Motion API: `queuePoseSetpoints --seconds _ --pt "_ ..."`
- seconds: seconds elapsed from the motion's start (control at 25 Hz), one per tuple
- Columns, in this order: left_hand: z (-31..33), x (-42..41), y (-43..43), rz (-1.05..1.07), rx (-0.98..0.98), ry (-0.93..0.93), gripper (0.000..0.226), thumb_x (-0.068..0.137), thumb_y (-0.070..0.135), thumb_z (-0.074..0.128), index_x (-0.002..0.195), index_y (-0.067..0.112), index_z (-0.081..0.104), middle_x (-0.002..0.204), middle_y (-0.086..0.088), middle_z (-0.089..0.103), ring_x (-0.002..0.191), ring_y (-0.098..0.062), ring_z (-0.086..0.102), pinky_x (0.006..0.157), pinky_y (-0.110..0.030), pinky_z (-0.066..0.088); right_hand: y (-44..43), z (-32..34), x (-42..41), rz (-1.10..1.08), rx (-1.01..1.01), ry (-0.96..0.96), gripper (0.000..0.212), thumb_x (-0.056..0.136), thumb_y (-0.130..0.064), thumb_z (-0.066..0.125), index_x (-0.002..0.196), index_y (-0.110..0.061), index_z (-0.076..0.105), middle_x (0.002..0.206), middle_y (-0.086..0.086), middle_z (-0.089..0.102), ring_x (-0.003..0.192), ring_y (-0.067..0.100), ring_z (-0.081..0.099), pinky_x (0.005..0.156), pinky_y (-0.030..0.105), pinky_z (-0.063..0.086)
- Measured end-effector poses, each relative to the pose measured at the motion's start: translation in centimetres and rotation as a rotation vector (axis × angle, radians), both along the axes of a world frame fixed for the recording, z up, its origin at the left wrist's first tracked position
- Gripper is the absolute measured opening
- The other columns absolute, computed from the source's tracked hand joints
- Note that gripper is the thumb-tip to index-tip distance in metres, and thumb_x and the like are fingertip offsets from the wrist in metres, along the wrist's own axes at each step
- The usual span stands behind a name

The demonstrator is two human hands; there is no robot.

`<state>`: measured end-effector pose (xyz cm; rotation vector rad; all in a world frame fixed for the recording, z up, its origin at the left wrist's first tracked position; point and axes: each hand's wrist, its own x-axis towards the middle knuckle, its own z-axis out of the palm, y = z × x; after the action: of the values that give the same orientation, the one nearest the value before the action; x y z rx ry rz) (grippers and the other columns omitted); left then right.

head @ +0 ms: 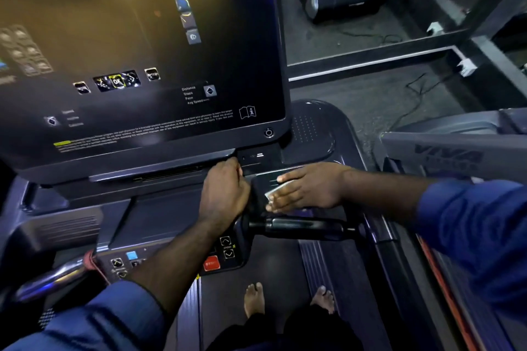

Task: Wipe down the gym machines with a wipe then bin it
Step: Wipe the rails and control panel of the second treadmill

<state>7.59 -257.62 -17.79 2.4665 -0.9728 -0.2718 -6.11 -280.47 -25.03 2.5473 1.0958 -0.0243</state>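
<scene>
Head view, the only one we have.

We note a large glossy black treadmill console screen (pixel 142 51) filling the far left. Below its right corner sits a small dark ribbed plastic side panel (pixel 263 179).

Right hand (pixel 308 188): reaches in from the right, palm down, fingers straight and spread, pressing a small crumpled white wipe (pixel 276 189) flat onto that panel. Only a pale strip of the wipe shows between the fingers.

Left hand (pixel 225 196): just left of the wipe, fingers curled in under the console's lower ledge. We cannot tell whether it grips a part of the machine or only braces there.

A black cylindrical rubber handlebar grip (pixel 302 226) lies just near of the right hand, its long axis running left to right. A red stop button (pixel 211 263) sits on the near control strip, partly behind the left forearm.

Judgement: the wiping is in progress and the binning is not yet due. If the handlebar grip comes next, the wipe must travel a short way nearward, and the stroke should then follow the grip's left-right axis. The right hand is the nearer and already carries the wipe.
</scene>
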Motion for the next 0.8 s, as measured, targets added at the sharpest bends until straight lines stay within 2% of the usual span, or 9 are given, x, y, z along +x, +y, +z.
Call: queuePoseSetpoints --seconds 0.12,0.2,0.32,0.4,0.48,0.6,0.72,0.8 --pt "-0.2 -0.1 0.0 -0.012 -0.001 -0.01 0.009 0.083 0.003 0.055 0.082 0.012 0.055 0.082 -0.004 0.058 0.075 -0.022 0.048 0.068 -0.033 0.034 0.7 -0.5 -0.1 -0.145 0.095 -0.073 0.058 0.109 -0.027 0.034 0.165 -0.03 0.019 0.171 -0.018 0.013 0.158 0.007 0.01 0.13 0.04 0.007" --pt "-0.4 0.1 -0.1 -0.005 0.002 -0.015 0.008 0.084 0.005 0.055 0.082 0.013 0.055 0.082 -0.003 0.058 0.075 -0.022 0.049 0.068 -0.032 0.035 1.9 -1.6 -0.6 -0.175 0.155 -0.095 0.054 0.111 -0.031 0.037 0.164 -0.03 0.025 0.17 -0.017 0.02 0.158 0.009 0.016 0.13 0.04 0.011" --pt "-0.3 0.0 -0.1 -0.02 0.007 -0.024 0.006 0.087 0.013 0.059 0.084 0.014 0.054 0.083 -0.002 0.058 0.076 -0.022 0.051 0.067 -0.034 0.039 2.4 -2.1 -1.3 -0.1 0.107 0.002 0.05 0.109 -0.028 0.045 0.158 -0.03 0.034 0.169 -0.019 0.021 0.157 0.008 0.017 0.129 0.041 0.016" --pt "-0.4 -0.2 -0.3 -0.095 0.013 -0.044 0.009 0.089 0.022 0.061 0.087 0.017 0.055 0.085 0.0 0.058 0.079 -0.021 0.053 0.069 -0.037 0.044 2.2 -1.2 -1.3 -0.149 0.054 0.045 0.052 0.109 -0.029 0.037 0.16 -0.034 0.029 0.169 -0.023 0.017 0.158 0.007 0.01 0.129 0.043 0.013" --pt "-0.5 -0.3 -0.5 -0.247 0.024 -0.061 0.012 0.09 0.028 0.063 0.091 0.02 0.055 0.088 0.002 0.057 0.084 -0.02 0.053 0.074 -0.039 0.048 1.9 -0.2 -2.3 -0.222 0.035 0.085 0.055 0.106 -0.029 0.029 0.161 -0.037 0.03 0.168 -0.024 0.021 0.158 0.007 0.013 0.129 0.044 0.009" --pt "-0.8 -0.2 -0.9 -0.372 0.027 -0.056 0.014 0.091 0.03 0.066 0.092 0.02 0.056 0.092 0.003 0.059 0.09 -0.02 0.054 0.079 -0.04 0.05 0.5 2.7 -4.5 -0.279 -0.024 0.204 0.056 0.1 -0.027 0.029 0.153 -0.037 0.045 0.162 -0.023 0.035 0.154 0.007 0.026 0.127 0.046 0.011" --pt "-1.2 0.2 -0.8 -0.371 0.003 -0.036 0.015 0.09 0.031 0.066 0.089 0.022 0.055 0.09 0.005 0.058 0.089 -0.019 0.053 0.077 -0.04 0.05 -0.9 5.7 -6.0 -0.417 -0.156 0.326 0.048 0.099 -0.03 0.034 0.135 -0.043 0.063 0.152 -0.026 0.049 0.149 0.006 0.037 0.128 0.048 0.016" --pt "-1.4 0.3 -0.9 -0.377 -0.005 -0.048 0.016 0.09 0.032 0.066 0.086 0.023 0.053 0.087 0.005 0.057 0.087 -0.019 0.053 0.074 -0.038 0.048 -1.3 7.4 -7.3 -0.521 -0.159 0.36 0.05 0.097 -0.032 0.03 0.125 -0.04 0.07 0.145 -0.022 0.059 0.143 0.008 0.048 0.128 0.045 0.012"
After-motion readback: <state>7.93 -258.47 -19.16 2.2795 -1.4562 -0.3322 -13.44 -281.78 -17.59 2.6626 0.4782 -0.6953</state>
